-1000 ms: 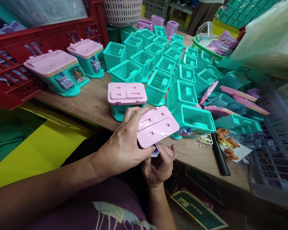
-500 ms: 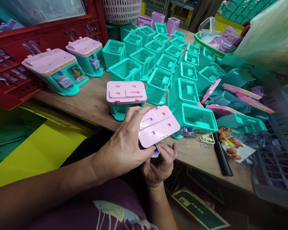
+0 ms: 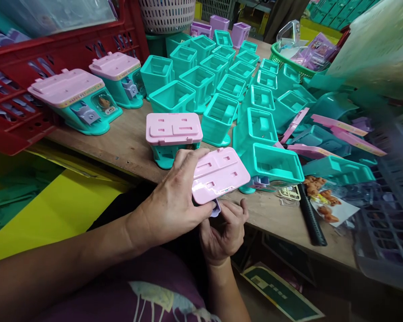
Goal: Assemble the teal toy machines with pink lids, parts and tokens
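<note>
A toy pet house with a glossy pink roof (image 3: 221, 175) is in my left hand (image 3: 169, 203), whose fingers grip one end of the roof, thumb along its near edge. Most of the body below the roof is hidden. Under the near edge a small lilac part (image 3: 216, 209) sticks out. My right hand (image 3: 223, 235) is curled there, its fingers against the underside beside the lilac part; the fingertips are partly hidden. Just beyond my left hand stands another pink-roofed toy house (image 3: 174, 128). An open teal house body (image 3: 277, 163) lies to the right of the held one.
Rows of teal bodies (image 3: 218, 107) fill the wooden table (image 3: 127, 147). Two roofed houses (image 3: 83, 100) stand by a red crate (image 3: 6, 103). On the right are a black-handled tool (image 3: 312, 219), brown animal figures (image 3: 327, 212), pink roofs (image 3: 315, 152) and a grey plastic crate (image 3: 386, 232).
Both hands keep almost the same hold on the toy house. The whole view has shifted slightly, and the roof appears a little further left and up.
</note>
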The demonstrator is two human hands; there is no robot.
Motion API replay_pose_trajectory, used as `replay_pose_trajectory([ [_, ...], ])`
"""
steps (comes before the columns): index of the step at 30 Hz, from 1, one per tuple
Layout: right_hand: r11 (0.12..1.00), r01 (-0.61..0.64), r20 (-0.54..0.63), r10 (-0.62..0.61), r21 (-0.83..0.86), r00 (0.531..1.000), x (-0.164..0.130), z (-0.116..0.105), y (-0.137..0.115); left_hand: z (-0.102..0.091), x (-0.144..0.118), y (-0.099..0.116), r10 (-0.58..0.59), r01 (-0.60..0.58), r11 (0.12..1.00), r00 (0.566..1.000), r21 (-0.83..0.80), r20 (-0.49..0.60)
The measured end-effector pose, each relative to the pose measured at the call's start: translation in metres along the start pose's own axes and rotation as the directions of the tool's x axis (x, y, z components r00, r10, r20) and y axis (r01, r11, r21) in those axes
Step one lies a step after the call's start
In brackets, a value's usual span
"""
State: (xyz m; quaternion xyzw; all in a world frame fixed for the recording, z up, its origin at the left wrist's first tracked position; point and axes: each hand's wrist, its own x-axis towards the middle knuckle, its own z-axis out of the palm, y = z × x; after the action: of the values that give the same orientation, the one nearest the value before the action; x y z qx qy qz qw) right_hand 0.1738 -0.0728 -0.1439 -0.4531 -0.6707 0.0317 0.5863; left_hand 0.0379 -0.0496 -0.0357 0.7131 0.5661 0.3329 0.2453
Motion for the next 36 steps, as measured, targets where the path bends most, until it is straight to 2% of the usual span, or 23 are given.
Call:
replay_pose_trajectory([
  [5, 0.998, -0.033, 0.07, 0.037, -0.052, 0.997, 0.014, -0.003, 0.0, -0.014, 0.001, -0.017, 0.063, -0.059, 0.998, 0.973, -0.024, 0.221],
  [7, 1.0, -0.024, 0.208, 0.025, -0.009, 0.978, 0.026, -0.014, 0.003, -0.014, 0.001, -0.026, 0.104, -0.099, 0.994, 0.969, -0.036, 0.224],
  [8, 0.999, -0.014, 0.307, 0.003, 0.033, 0.952, 0.034, -0.021, 0.005, -0.012, 0.001, -0.031, 0.135, -0.13, 0.991, 0.972, -0.037, 0.191],
  [10, 0.996, 0.049, 0.475, -0.077, 0.071, 0.876, 0.053, -0.038, 0.01, -0.006, 0.001, -0.04, 0.197, -0.195, 0.98, 0.975, -0.03, 0.102],
  [12, 0.981, 0.192, 0.551, -0.156, -0.007, 0.82, 0.076, -0.052, 0.013, 0.0, 0.002, -0.046, 0.254, -0.253, 0.967, 0.966, -0.024, 0.042],
  [14, 0.926, 0.359, 0.615, -0.219, -0.113, 0.757, 0.101, -0.057, 0.013, 0.005, 0.001, -0.05, 0.272, -0.272, 0.962, 0.962, -0.028, 0.015],
  [16, 0.865, 0.492, 0.735, -0.27, -0.099, 0.622, 0.125, -0.054, 0.01, 0.009, -0.002, -0.051, 0.237, -0.237, 0.971, 0.972, -0.042, -0.004],
  [18, 0.816, 0.577, 0.828, -0.305, -0.027, 0.47, 0.146, -0.047, 0.005, 0.014, -0.004, -0.051, 0.173, -0.175, 0.983, 0.984, -0.047, -0.049],
  [19, 0.796, 0.605, 0.856, -0.313, 0.001, 0.411, 0.154, -0.043, 0.002, 0.016, -0.005, -0.051, 0.147, -0.151, 0.987, 0.986, -0.051, -0.075],
  [20, 0.78, 0.626, 0.876, -0.313, 0.016, 0.367, 0.161, -0.04, 0.0, 0.019, -0.006, -0.05, 0.132, -0.138, 0.989, 0.986, -0.054, -0.1],
  [23, 0.749, 0.661, 0.905, -0.31, 0.044, 0.291, 0.175, -0.033, -0.004, 0.026, -0.008, -0.05, 0.103, -0.113, 0.992, 0.982, -0.056, -0.159],
  [27, 0.717, 0.687, 0.911, -0.354, 0.118, 0.212, 0.181, -0.028, 0.0, 0.029, -0.007, -0.05, 0.101, -0.115, 0.992, 0.972, -0.054, -0.213],
  [30, 0.692, 0.705, 0.913, -0.375, 0.159, 0.162, 0.181, -0.023, 0.004, 0.027, -0.004, -0.051, 0.087, -0.11, 0.985, 0.981, -0.129, -0.173],
  [33, 0.696, 0.697, 0.897, -0.403, 0.171, 0.183, 0.18, -0.016, 0.003, 0.024, -0.001, -0.053, 0.066, -0.095, 0.965, 0.99, -0.244, -0.123],
  [36, 0.716, 0.681, 0.891, -0.397, 0.152, 0.22, 0.178, -0.011, -0.001, 0.023, 0.003, -0.057, 0.078, -0.115, 0.943, 0.989, -0.313, -0.128],
])
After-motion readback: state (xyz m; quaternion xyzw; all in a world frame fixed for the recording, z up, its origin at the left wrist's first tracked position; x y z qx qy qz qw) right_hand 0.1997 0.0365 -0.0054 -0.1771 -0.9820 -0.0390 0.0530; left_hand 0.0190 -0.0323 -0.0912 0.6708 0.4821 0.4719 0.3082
